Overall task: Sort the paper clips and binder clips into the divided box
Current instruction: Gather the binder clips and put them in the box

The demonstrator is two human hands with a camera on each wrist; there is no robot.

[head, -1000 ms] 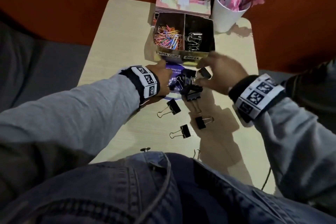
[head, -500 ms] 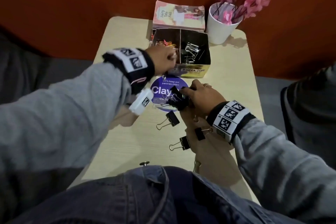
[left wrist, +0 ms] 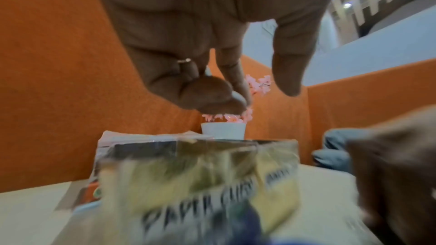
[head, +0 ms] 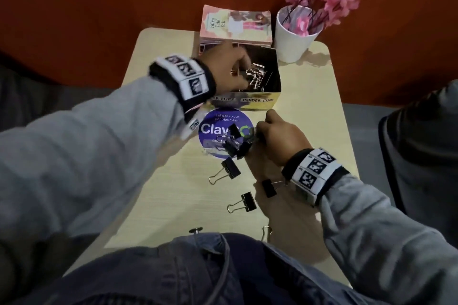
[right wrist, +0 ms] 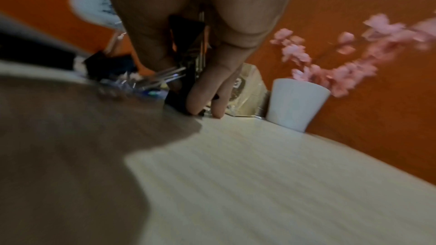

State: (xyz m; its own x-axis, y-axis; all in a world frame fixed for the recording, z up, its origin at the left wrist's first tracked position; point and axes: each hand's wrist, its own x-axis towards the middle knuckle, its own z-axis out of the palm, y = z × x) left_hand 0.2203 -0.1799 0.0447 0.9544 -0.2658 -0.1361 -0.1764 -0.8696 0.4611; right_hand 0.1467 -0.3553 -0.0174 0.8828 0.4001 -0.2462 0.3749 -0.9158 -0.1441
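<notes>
Left hand (head: pixel 224 64) over divided box (head: pixel 257 100), seemingly empty, fingers loose; right hand (head: pixel 280 140) grips binder clips (head: pixel 235 142).

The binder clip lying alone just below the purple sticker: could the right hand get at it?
Probably yes. That binder clip lies uncovered on the table, close beside the right hand, though its fingers already hold other clips.
</notes>
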